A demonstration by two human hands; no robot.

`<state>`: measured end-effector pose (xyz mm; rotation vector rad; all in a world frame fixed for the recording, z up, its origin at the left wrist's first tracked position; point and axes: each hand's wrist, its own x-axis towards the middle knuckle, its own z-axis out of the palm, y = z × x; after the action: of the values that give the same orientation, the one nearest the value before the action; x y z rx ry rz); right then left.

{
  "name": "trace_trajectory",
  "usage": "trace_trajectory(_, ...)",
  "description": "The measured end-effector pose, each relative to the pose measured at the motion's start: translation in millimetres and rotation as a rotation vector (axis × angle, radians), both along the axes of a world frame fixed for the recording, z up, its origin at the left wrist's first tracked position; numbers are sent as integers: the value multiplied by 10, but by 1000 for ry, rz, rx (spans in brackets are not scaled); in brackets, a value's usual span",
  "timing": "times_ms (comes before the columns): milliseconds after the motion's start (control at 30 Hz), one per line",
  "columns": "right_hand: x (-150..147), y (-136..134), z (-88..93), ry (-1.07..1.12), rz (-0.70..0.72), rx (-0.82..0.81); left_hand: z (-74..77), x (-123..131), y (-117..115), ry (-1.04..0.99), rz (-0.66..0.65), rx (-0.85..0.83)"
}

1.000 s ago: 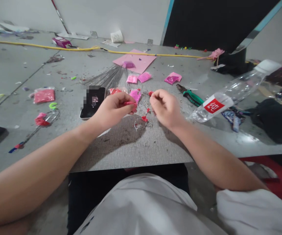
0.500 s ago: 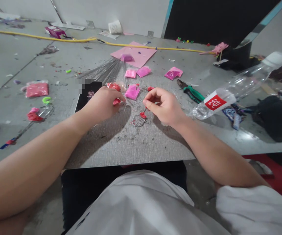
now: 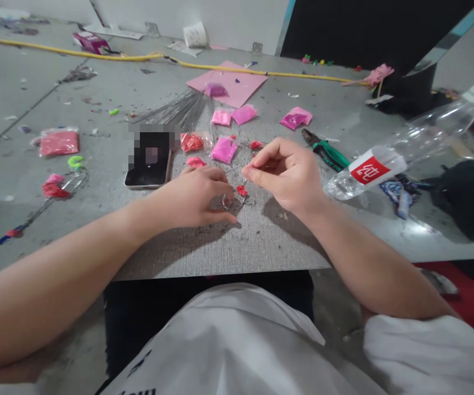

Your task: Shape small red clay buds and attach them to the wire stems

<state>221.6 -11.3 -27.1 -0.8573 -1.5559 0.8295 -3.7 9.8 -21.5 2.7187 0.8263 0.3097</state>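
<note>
My right hand (image 3: 288, 173) is closed in a pinch, with what looks like a thin wire (image 3: 236, 169) running left from its fingertips. My left hand (image 3: 199, 195) is open, thumb and fingers apart, over a looped wire piece (image 3: 232, 203) on the table. A lump of red clay (image 3: 242, 190) sits on that piece, between the two hands. Just beyond the left fingers lies a pinkish-red clay lump (image 3: 196, 162). Farther back are a packet of red clay (image 3: 191, 142) and a magenta clay packet (image 3: 224, 149). Another red clay bit (image 3: 255, 145) shows behind the right hand.
A phone (image 3: 148, 162) lies left of the hands, before a fan of thin wires (image 3: 179, 109). Green-handled pliers (image 3: 329, 153) and a leaning plastic bottle (image 3: 410, 142) are at right. A finished-looking wire piece with clay (image 3: 56, 186) lies at left. A yellow cable (image 3: 220, 67) crosses the back.
My left hand has moved right and toward me, from beside the pinkish-red lump to over the looped wire, and its fingers have spread. The phone shows more fully. My right hand keeps its pinch.
</note>
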Motion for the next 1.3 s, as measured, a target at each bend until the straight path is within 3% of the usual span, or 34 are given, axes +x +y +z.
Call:
trace_trajectory(200,15,-39,-5,-58,92,-5,-60,86,-56,89,110,37)
trace_trajectory(300,-3,-146,63,-159,91,-1,-28,24,34,56,70,-11)
trace_trajectory(400,-78,-281,102,-428,144,63,8,-81,165,-10,2,-116)
trace_trajectory(600,-280,-369,-186,-801,424,264,13,-198,354,-26,16,-159)
trace_trajectory(767,-328,-316,-358,-808,384,281,3,-227,396,-64,46,-204)
trace_trajectory(867,-295,-269,-343,-737,384,227,-8,-223,409,-59,55,-210)
trace_trajectory(1067,-223,-185,-315,-637,242,131,-27,-215,452,-5,109,-260)
trace_trajectory(1300,-318,-220,-332,-804,228,114,-49,-243,504,15,108,-367)
